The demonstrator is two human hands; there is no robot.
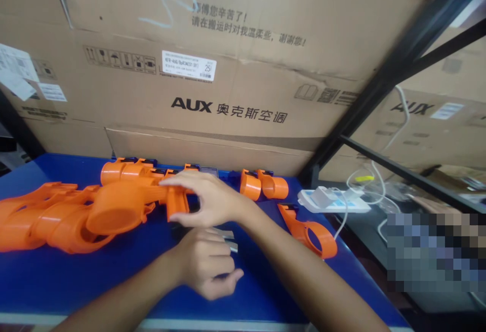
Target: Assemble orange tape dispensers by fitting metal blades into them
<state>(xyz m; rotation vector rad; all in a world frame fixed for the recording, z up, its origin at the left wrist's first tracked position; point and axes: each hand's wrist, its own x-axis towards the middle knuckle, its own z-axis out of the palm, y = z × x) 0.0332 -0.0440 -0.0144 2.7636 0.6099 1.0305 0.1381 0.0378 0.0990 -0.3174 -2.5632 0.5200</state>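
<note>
My right hand (214, 198) pinches the block-like end of an orange plastic bracket (176, 203) between thumb and fingers. To its left, that bracket seems to run on into a wide orange cup-shaped ring (117, 208); motion blur softens this part. Just below, my left hand (208, 266) is curled closed, its back towards me. Two flat grey prongs (230, 246) stick out beside its knuckles, and the rest of that object is hidden by the hand. The two hands almost touch over the blue tabletop (152, 281).
More orange ring brackets (34, 220) lie at the left, with several others (261, 185) along the back. A single orange bracket (319, 241) lies right. Beyond it are a white power strip (334, 200) and cables. A large cardboard box (228, 94) and black frame post (364, 89) stand behind.
</note>
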